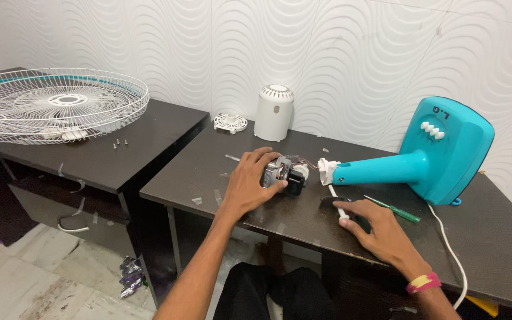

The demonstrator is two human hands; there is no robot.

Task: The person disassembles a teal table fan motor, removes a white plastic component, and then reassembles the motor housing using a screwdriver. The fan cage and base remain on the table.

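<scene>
My left hand (250,181) grips a small fan motor (284,173) lying on the dark table (208,157). Thin wires run from the motor to the white neck of a turquoise fan stand (434,155) that lies on its side at the right. My right hand (377,228) rests flat on the table near its front edge, fingers over a small black part (333,202) and touching a thin white rod (338,205). A green-handled screwdriver (397,210) lies just beyond that hand.
A white motor cover (274,112) and a small round white grille piece (230,122) stand at the back by the wall. A white wire fan guard (54,104) and a few screws (120,143) sit on the left table. A white cord (448,243) trails off the right.
</scene>
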